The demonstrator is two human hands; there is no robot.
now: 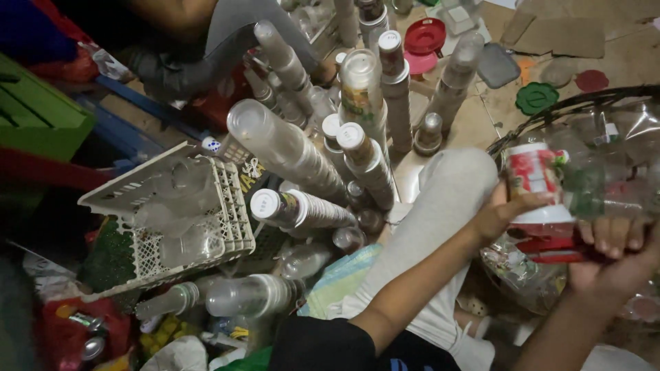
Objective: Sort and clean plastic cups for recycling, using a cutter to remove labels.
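Gripping with both hands at the right of the frame: left hand (496, 214) closed round the side of a red-and-white printed plastic cup (538, 187), thumb and fingers wrapped on its wall; right hand (615, 257) cupped beneath, fingers curled up over a red rim under the cup, possibly a second nested piece, though too blurred to be sure. Cup upright, held clear of the floor, right of the grey-clad knee (447, 227), just in front of a clear bag of crushed bottles (605, 165).

To do well: hold firm but light, thin plastic buckling easily; keep the cup upright and square before sliding onto or off anything below; support from underneath with the lower hand.

Counted, as far as the clutter allows:
- stacks of nested clear cups (289, 148) in the centre: about ten, some leaning, some standing
- white lattice basket (175, 213), centre left, tipped: one
- green scalloped lid (537, 97), upper right: one
- red round lids (424, 38), top centre: two
- green crate (38, 113), upper left: one
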